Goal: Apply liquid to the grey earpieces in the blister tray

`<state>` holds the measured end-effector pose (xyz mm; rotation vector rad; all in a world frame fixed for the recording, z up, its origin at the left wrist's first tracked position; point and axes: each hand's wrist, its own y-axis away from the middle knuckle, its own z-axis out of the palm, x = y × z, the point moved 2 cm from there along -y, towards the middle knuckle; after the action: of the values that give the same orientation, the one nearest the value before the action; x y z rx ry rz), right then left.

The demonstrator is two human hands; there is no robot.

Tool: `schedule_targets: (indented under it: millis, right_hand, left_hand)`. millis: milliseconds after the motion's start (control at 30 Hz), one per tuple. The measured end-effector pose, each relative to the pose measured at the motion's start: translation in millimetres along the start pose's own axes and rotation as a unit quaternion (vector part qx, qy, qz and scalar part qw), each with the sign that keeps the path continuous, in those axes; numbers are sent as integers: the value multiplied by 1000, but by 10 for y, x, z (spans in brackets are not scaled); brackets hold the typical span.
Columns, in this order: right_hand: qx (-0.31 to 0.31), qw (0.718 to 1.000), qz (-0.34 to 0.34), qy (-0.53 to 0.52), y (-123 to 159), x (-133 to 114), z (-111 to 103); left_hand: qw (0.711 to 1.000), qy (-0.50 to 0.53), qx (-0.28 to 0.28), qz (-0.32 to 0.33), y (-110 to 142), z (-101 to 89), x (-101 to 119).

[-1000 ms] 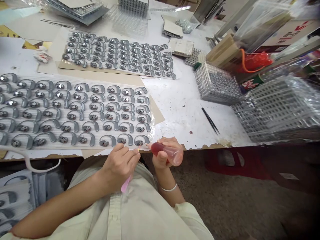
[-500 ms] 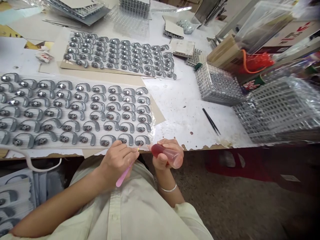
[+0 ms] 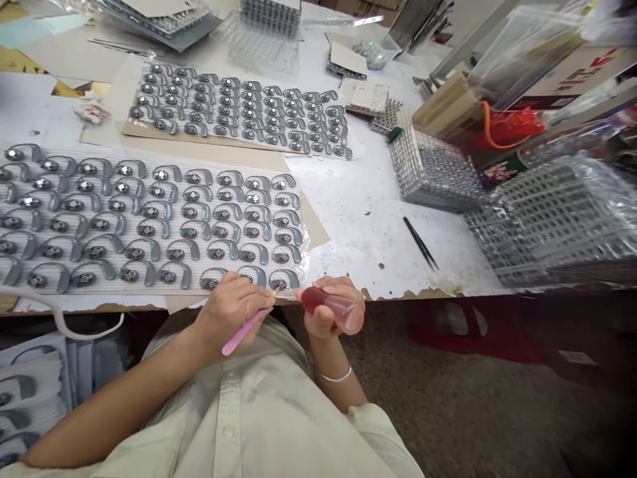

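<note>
My left hand [image 3: 233,311] is closed in a pinch around a slim pink tool [image 3: 243,333] with a yellow part near its tip; its exact kind is unclear. The tool's tip is at the near right corner piece [image 3: 282,280], a grey curved part with a shiny round stone setting. My right hand [image 3: 343,292] is wrapped round a soft translucent squeeze bottle [image 3: 332,309] of pinkish-red liquid. Its narrow nozzle points left, close to the same piece. Rows of such grey parts lie on a white ribbed sheet [image 3: 199,159] wrapped in clear plastic.
Behind lies a second sheet of grey parts [image 3: 243,109] on cardboard. Black tweezers [image 3: 419,242] rest on the white table at right, near stacked plastic grids [image 3: 432,166] and a larger plastic-wrapped stack [image 3: 557,219]. A white cable [image 3: 62,325] loops over the left table edge.
My left hand has shifted slightly left, and the pink tool's handle end has swung up and left. The right hand and bottle have stayed nearly still.
</note>
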<state>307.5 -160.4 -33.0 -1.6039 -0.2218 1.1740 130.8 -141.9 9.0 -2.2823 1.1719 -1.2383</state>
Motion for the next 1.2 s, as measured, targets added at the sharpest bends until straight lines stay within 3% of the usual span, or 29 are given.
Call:
schedule_targets:
  millis: [233, 767, 1200]
  right_hand:
    - [-37, 998, 33, 26, 34, 27, -31]
    - [-63, 997, 42, -10, 31, 36, -21]
    - [-13, 999, 50, 0, 18, 20, -11]
  left_hand:
    - [999, 40, 0, -27, -22, -26, -48]
    - [996, 74, -11, -49, -1, -24, -108]
    - [995, 80, -12, -53, 38, -12, -161]
